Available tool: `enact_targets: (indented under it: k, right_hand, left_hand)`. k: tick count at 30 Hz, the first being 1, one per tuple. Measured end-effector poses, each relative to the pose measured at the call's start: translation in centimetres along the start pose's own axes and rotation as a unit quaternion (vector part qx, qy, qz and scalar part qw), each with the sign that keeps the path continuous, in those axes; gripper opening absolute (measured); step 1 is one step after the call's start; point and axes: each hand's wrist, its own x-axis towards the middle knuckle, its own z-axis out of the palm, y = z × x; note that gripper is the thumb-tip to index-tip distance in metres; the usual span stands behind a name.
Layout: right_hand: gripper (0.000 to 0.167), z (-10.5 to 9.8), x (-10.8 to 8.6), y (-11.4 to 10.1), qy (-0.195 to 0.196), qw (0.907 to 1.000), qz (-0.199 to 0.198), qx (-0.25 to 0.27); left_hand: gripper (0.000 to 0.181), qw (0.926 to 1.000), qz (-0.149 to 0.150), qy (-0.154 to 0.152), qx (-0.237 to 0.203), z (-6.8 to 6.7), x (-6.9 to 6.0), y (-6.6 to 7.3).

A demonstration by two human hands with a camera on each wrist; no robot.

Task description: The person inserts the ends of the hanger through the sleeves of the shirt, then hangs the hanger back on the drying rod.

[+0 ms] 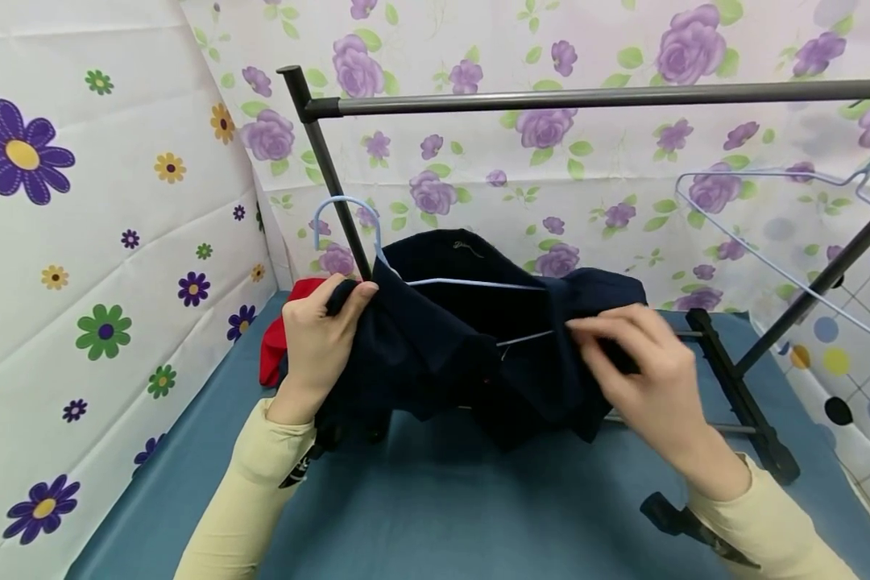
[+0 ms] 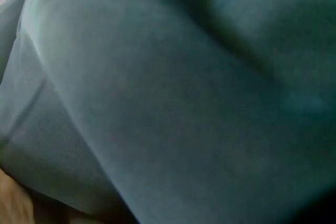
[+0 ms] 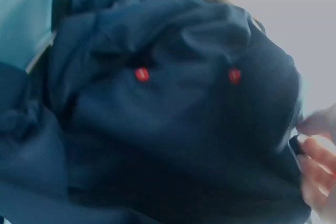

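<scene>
A dark navy garment (image 1: pixel 406 354) hangs in the air between both hands, with a light blue hanger (image 1: pixel 471 283) inside it and the hook standing up at its left. My left hand (image 1: pixel 315 342) pinches the cloth at the left shoulder, close to the hook. At the right side of the opening, my right hand (image 1: pixel 648 387) pinches the garment's edge between thumb and fingers. Dark cloth (image 3: pixel 184 119) with small red marks fills the right wrist view, my fingers at its right edge. Blurred cloth (image 2: pixel 157 98) covers most of the left wrist view.
A dark metal rack (image 1: pixel 536 101) stands behind the garment, its foot (image 1: pixel 743 403) on the blue surface (image 1: pixel 435 499). Another light blue hanger (image 1: pixel 768 262) is at the right. Red cloth (image 1: pixel 271 350) shows behind my left hand. Flowered sheets (image 1: pixel 471 153) form the walls.
</scene>
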Motion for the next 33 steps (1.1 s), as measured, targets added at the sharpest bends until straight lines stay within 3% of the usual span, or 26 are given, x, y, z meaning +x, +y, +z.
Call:
enact_targets:
  k: [2, 4, 7, 11, 14, 21, 27, 33]
  right_hand:
    - [0.046, -0.6, 0.4, 0.5, 0.019, 0.9990, 0.024, -0.032]
    - [0.059, -1.1, 0.9, 1.1, 0.012, 0.9976, 0.041, -0.055]
    - [0.070, -1.8, 1.4, 2.1, -0.050, 0.9959, 0.048, -0.057]
    - [0.054, -2.2, 1.5, 3.0, -0.140, 0.9886, 0.053, -0.014]
    - [0.052, -2.1, 1.3, 3.3, -0.171, 0.9837, 0.057, -0.005]
    - [0.022, -1.8, 0.7, 4.4, -0.116, 0.9923, 0.023, 0.039]
    - [0.037, -0.9, 1.3, 3.9, -0.066, 0.9947, 0.018, 0.077]
    - [0.036, 0.2, 2.5, 2.1, -0.067, 0.9908, 0.009, 0.117]
  left_hand:
    - [0.053, 1.0000, -0.003, -0.001, 0.001, -0.1, 0.0, 0.1]
    - [0.054, 1.0000, -0.005, -0.002, 0.002, -0.2, 0.0, 0.1]
    - [0.055, 0.9999, 0.002, -0.001, 0.011, -0.3, 0.0, 0.3]
    - [0.055, 0.9998, 0.012, -0.003, 0.013, -0.3, -0.1, 0.4]
    - [0.055, 0.9998, 0.017, -0.010, 0.005, -0.2, -0.2, 0.5]
    - [0.052, 0.9985, 0.024, -0.042, -0.025, 0.0, -0.2, 0.4]
    - [0.047, 0.9940, 0.050, -0.087, -0.044, 0.5, -0.5, 0.7]
    - [0.049, 0.9910, 0.067, -0.105, -0.050, 1.3, -0.6, 1.5]
